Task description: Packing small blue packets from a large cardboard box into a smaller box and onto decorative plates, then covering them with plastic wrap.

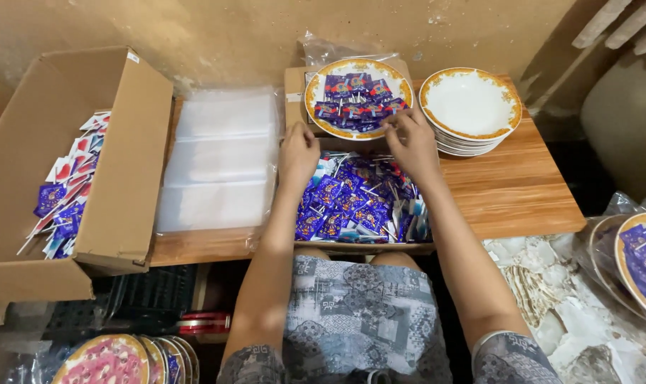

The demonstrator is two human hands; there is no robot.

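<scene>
Right now both hands work at the far edge of a low wooden table (522, 192), over a box of small blue wrapped lollipops (355, 203) that sits in front of the person's lap. The left hand (299, 153) hovers over the upper left corner of that pile with its fingers curled down; whether it grips a lollipop I cannot tell. The right hand (410, 139) reaches to the near rim of a filled plate (358, 98), a white dish with a gold patterned border, and its fingertips touch the blue lollipops lying at that edge; whether they pinch 1 is not clear. The 2 hands are apart, with the lower rim of the filled plate between them.

The filled plate rests on a small cardboard box against the wall. Just to its right stands a stack of empty plates (471, 107) of the same white and gold kind. To the left of the hands lies a stack of clear plastic bags (220, 160), flat on the table. Further left, a big open cardboard box (124, 163) holds more lollipops, some blue and some white and red. At the right edge, a wrapped plate (639, 263) of blue lollipops rests on the stone floor. At the bottom left, more wrapped plates (109, 359) lean together, the front one pink.
</scene>
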